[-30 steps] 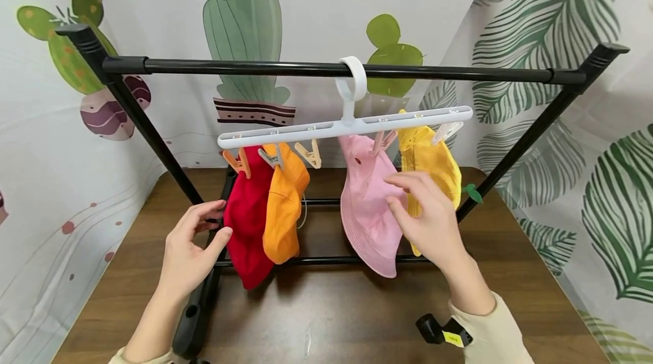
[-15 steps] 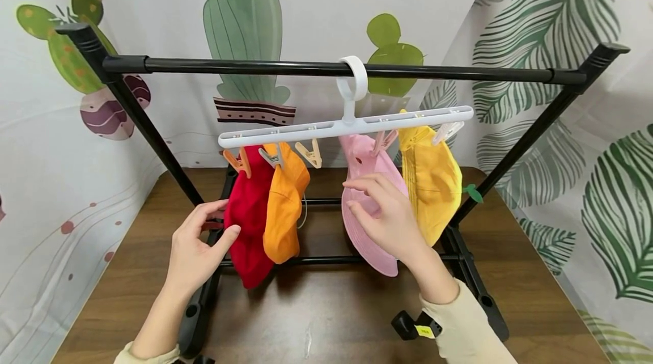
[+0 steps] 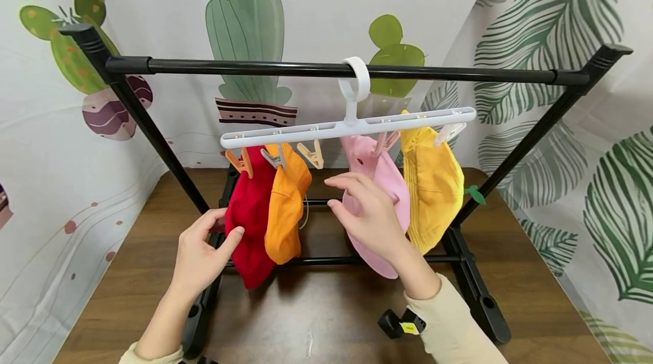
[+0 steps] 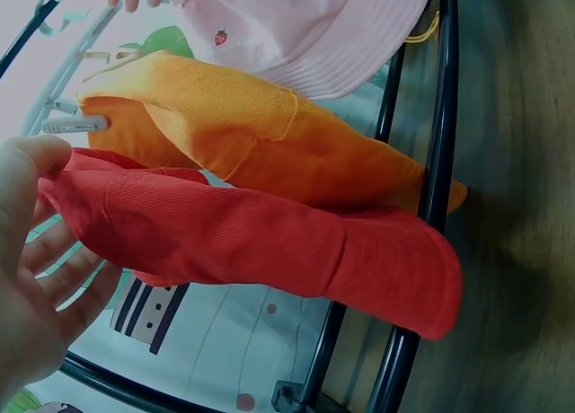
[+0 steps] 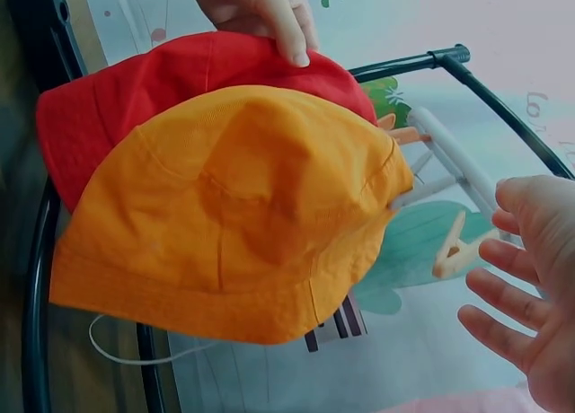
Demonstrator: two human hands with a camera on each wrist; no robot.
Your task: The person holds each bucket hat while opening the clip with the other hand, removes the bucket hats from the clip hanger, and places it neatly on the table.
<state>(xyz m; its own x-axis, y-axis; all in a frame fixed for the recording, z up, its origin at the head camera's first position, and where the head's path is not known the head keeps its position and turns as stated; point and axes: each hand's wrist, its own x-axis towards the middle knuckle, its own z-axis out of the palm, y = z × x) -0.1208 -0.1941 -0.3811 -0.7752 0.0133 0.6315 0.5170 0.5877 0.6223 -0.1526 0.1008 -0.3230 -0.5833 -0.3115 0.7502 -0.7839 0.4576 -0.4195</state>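
A white hanger [image 3: 306,131] hooks over the black rack's top bar, with clothespins along it. From it hang a red hat [image 3: 250,222], an orange hat [image 3: 285,211], a pink hat [image 3: 377,182] with a strawberry mark and a yellow hat [image 3: 433,194]. My left hand [image 3: 201,250] is at the red hat's left side, thumb at its near edge, fingers relaxed and partly behind it. In front of the pink hat my right hand [image 3: 369,216] hovers with loosely bent fingers, holding nothing. The right wrist view shows its fingers [image 5: 503,287] spread apart from the orange hat.
The black rack [image 3: 229,67] stands on a brown wooden table [image 3: 306,318], its feet left and right. A cream clothespin [image 3: 312,154] hangs between the orange and pink hats, gripping nothing. Behind is a curtain [image 3: 326,7] printed with cacti and leaves.
My right hand has moved left, from in front of the pink and yellow hats to the pink hat's left side. My left hand has shifted slightly right, closer onto the red hat.
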